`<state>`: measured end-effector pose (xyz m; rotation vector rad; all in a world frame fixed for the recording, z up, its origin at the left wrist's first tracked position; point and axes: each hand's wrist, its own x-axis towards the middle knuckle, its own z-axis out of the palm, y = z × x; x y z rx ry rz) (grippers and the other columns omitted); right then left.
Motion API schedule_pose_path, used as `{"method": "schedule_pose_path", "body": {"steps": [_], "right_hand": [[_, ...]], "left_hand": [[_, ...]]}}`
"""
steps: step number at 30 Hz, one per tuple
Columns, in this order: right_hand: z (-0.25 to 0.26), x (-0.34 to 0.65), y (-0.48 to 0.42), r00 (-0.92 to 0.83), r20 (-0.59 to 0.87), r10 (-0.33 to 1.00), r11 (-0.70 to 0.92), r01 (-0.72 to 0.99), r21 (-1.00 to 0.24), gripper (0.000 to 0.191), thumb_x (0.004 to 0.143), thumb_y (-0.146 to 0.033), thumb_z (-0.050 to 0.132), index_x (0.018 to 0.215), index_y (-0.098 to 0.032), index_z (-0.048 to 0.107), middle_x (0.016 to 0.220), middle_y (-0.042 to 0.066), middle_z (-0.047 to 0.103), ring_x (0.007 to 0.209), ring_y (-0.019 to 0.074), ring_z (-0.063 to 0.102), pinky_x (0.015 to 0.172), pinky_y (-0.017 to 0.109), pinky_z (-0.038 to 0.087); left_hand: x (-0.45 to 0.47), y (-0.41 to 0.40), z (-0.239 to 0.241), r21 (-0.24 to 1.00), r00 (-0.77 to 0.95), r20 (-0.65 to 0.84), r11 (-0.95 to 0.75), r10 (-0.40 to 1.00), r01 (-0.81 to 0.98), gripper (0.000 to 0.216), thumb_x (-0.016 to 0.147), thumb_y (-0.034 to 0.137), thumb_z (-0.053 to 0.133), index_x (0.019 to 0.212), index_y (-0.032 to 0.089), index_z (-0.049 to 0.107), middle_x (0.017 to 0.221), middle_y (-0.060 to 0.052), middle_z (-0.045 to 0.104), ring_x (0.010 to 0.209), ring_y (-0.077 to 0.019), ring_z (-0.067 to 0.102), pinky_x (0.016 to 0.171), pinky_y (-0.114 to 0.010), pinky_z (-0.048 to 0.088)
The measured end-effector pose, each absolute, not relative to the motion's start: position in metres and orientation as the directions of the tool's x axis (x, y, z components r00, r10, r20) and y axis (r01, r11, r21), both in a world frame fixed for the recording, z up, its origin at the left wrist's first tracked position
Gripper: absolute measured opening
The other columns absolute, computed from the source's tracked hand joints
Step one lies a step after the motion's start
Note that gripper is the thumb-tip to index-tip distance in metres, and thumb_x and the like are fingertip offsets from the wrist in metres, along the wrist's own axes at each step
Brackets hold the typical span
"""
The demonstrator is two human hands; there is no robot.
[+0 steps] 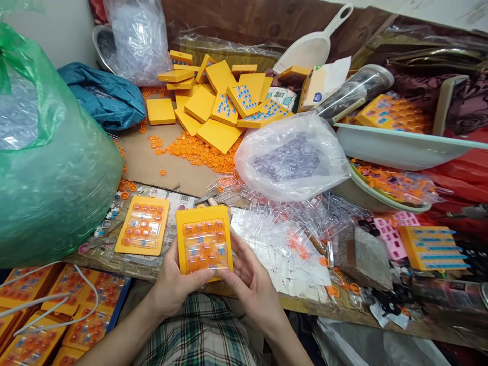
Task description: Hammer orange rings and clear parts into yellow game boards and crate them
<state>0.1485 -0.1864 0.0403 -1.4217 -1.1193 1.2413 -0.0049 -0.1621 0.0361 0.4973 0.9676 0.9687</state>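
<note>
Cluttered counter (107, 262) against a dark wooden back wall, stuff piled pretty much everywhere. The far left edge is swallowed by a huge green bag (49, 168) stuffed with clear plastic bits, and a crumpled blue bag (102, 99) sits behind it toward the back left corner. Below the front edge on the left are boxes (34, 315) packed with filled orange-and-yellow cards.

Next along, a matching tray (143, 225) lies flat near the front edge with orange buttons in it. Just right of that is the yellow tray (205, 245), held face up over the front edge between both hands. The left hand (173, 284) has its left side and bottom corner and the right hand (247, 279) has its right side. The fingers (238, 249) of both are curled tight around its edges, so it's gripped from both sides. It's loaded with orange pieces too.

Behind it, mid-counter, loose orange rings (190, 150) are scattered over cardboard, and a pile of yellow trays (217, 101) sits toward the back edge. Right of centre there's a clear bag (292, 157) of see-through pieces, with more loose clear pieces (290, 213) spilled in front of it. A white scoop (312, 48) leans at the back. Far right there's a pale basin (400, 147), then a pink tray (391, 236) and a blue-rowed tray (432, 247) near the front right corner.
</note>
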Motion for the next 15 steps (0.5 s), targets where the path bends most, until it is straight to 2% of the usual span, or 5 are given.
{"method": "schedule_pose_path", "body": {"steps": [4,7,10,12,15], "right_hand": [[0.037,0.141,-0.183,0.017,-0.312,0.950,-0.304,-0.176,-0.936,0.057,0.074,-0.029,0.075,0.126,-0.022,0.052,0.121,0.011,0.064,0.109,0.0254,0.063,0.094,0.042,0.052],[0.039,0.123,-0.180,0.016,-0.315,0.949,-0.304,-0.228,-0.925,0.058,0.072,-0.027,0.076,0.125,-0.022,0.052,0.119,0.009,0.065,0.104,0.0228,0.065,0.092,0.036,0.053],[0.038,0.095,-0.170,-0.097,-0.298,0.950,-0.313,-0.250,-0.916,0.064,0.075,-0.030,0.073,0.132,-0.021,0.045,0.114,0.009,0.066,0.095,0.0204,0.068,0.085,0.033,0.055],[0.032,0.075,-0.159,-0.180,-0.275,0.944,-0.310,-0.204,-0.929,0.067,0.079,-0.034,0.068,0.137,-0.022,0.039,0.111,0.008,0.066,0.087,0.0187,0.068,0.076,0.031,0.056],[0.019,0.051,-0.142,-0.218,-0.220,0.951,-0.214,0.054,-0.975,0.062,0.082,-0.041,0.062,0.138,-0.022,0.041,0.092,0.004,0.067,0.062,0.0142,0.062,0.053,0.025,0.050]], "left_hand": [[-0.012,-0.161,0.035,0.796,0.249,-0.401,0.470,0.881,-0.381,0.061,0.063,0.020,0.080,0.114,0.013,0.048,0.113,-0.015,0.066,0.099,-0.0281,0.066,0.089,-0.039,0.054],[-0.031,-0.156,0.045,0.792,0.295,-0.401,0.489,0.868,-0.365,0.074,0.063,0.020,0.080,0.125,0.014,0.040,0.118,-0.016,0.064,0.103,-0.0283,0.065,0.092,-0.040,0.052],[-0.063,-0.145,0.057,0.833,0.216,-0.440,0.486,0.872,-0.266,0.094,0.063,0.022,0.080,0.139,0.021,0.025,0.127,-0.015,0.059,0.106,-0.0283,0.064,0.091,-0.040,0.053],[-0.087,-0.136,0.058,0.911,0.065,-0.378,0.383,0.924,-0.150,0.101,0.063,0.027,0.080,0.143,0.028,0.018,0.136,-0.013,0.051,0.111,-0.0282,0.061,0.090,-0.039,0.054],[-0.118,-0.126,0.044,0.961,-0.063,-0.234,0.240,0.970,0.136,0.091,0.069,0.038,0.074,0.143,0.027,0.024,0.143,-0.011,0.043,0.122,-0.0288,0.052,0.099,-0.043,0.047]]}}
